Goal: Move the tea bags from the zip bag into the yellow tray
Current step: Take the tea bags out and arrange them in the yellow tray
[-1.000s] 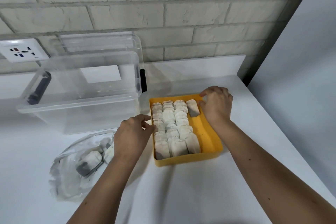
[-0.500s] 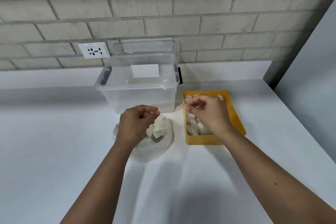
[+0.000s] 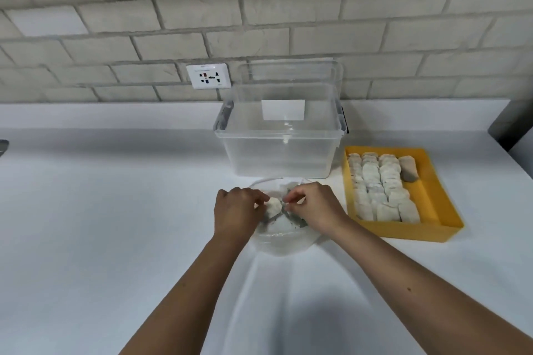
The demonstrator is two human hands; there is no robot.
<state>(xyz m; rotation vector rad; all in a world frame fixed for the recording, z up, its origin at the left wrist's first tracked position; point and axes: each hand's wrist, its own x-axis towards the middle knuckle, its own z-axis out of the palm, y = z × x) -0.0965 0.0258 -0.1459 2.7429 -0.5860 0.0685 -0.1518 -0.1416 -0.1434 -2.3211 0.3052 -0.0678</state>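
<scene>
A clear zip bag [image 3: 284, 242] lies on the white counter just in front of me, with a few white tea bags [image 3: 275, 206] inside. Both hands are over its mouth. My left hand [image 3: 238, 212] pinches the bag's left edge. My right hand [image 3: 313, 209] pinches the right side of the opening, fingertips close to the left hand's. The yellow tray [image 3: 432, 210] sits to the right. Several tea bags [image 3: 380, 187] lie packed in rows in its left part, and one more rests alone at its far right.
A clear, empty plastic storage box [image 3: 278, 150] with its lid leaning behind stands right behind the zip bag and next to the tray. A wall socket [image 3: 208, 76] sits on the brick wall. The counter's right edge runs close past the tray.
My right hand left the tray and came left onto the zip bag. My left hand also went to the bag. The camera pulled back and turned left.
</scene>
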